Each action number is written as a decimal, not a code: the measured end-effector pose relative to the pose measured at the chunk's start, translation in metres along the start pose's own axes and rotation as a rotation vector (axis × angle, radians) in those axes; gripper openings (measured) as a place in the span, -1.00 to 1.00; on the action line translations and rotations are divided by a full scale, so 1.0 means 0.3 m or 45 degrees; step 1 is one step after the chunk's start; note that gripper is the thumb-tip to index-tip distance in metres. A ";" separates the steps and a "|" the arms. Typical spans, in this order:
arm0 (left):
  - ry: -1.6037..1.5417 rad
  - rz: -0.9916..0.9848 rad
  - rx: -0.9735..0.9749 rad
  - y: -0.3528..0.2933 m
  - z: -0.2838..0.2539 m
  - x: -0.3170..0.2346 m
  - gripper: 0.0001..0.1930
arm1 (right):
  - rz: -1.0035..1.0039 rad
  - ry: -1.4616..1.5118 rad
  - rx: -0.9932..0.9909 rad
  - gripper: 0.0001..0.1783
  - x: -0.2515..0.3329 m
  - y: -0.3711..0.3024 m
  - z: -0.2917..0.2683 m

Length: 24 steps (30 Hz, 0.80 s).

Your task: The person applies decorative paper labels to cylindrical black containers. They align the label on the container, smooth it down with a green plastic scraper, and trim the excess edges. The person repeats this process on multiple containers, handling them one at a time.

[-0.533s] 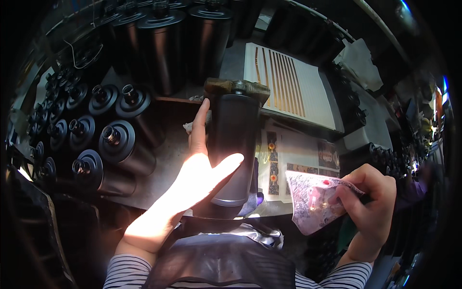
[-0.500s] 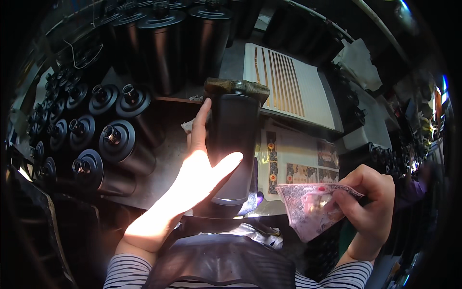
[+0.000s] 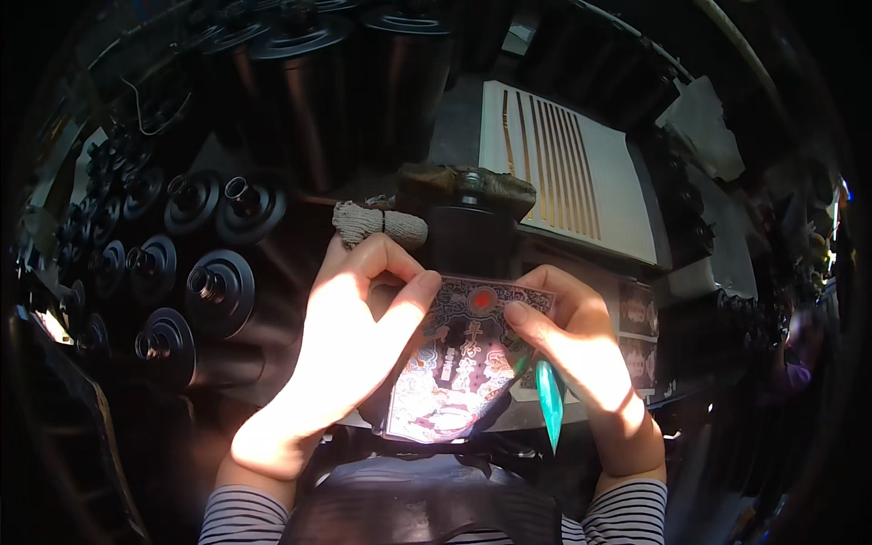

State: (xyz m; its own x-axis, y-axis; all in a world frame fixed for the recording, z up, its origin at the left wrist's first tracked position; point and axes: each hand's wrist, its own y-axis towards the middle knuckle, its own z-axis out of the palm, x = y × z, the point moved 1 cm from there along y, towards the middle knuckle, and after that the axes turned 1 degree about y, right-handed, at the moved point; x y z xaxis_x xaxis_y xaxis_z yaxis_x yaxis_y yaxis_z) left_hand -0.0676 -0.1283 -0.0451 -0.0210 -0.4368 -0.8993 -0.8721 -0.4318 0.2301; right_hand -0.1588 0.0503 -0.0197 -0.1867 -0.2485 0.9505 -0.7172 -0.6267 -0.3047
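A printed label sheet [image 3: 459, 363], dark with ornate print and a red dot near its top, is spread between my two hands. My left hand [image 3: 341, 318] pinches its upper left corner between thumb and fingers. At the upper right edge, my right hand [image 3: 581, 331] holds it with thumb and bent fingers. Beneath the label lies a matte black bottle [image 3: 468, 238], its neck against a worn brown block [image 3: 422, 184]; the label hides much of the body. A pointed green piece [image 3: 550, 404] shows below my right hand; whether I hold it is unclear.
Several black bottles [image 3: 220, 291] stand at the left, taller black containers [image 3: 304, 100] at the back. A rolled grey cloth [image 3: 381, 224] lies beside the block. A white sheet with gold strips [image 3: 618, 182] is at the back right, with more printed labels [image 3: 638, 309] nearer.
My right hand has brought the label leftward over the bottle. My left hand has left the bottle's side and now pinches the label's corner. The green piece has come into view.
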 end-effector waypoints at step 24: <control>-0.471 -0.085 -0.105 0.091 0.040 0.042 -0.79 | -0.368 0.308 -0.137 -0.83 -0.053 0.133 -0.008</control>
State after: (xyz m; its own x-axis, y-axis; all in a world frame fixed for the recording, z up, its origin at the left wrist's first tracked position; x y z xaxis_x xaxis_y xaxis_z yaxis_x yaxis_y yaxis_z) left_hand -0.0975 -0.1362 -0.0545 -0.1537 -0.0974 -0.9833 -0.8358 -0.5180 0.1820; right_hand -0.1861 0.0309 -0.0468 -0.1104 0.1164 0.9870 -0.8275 -0.5609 -0.0265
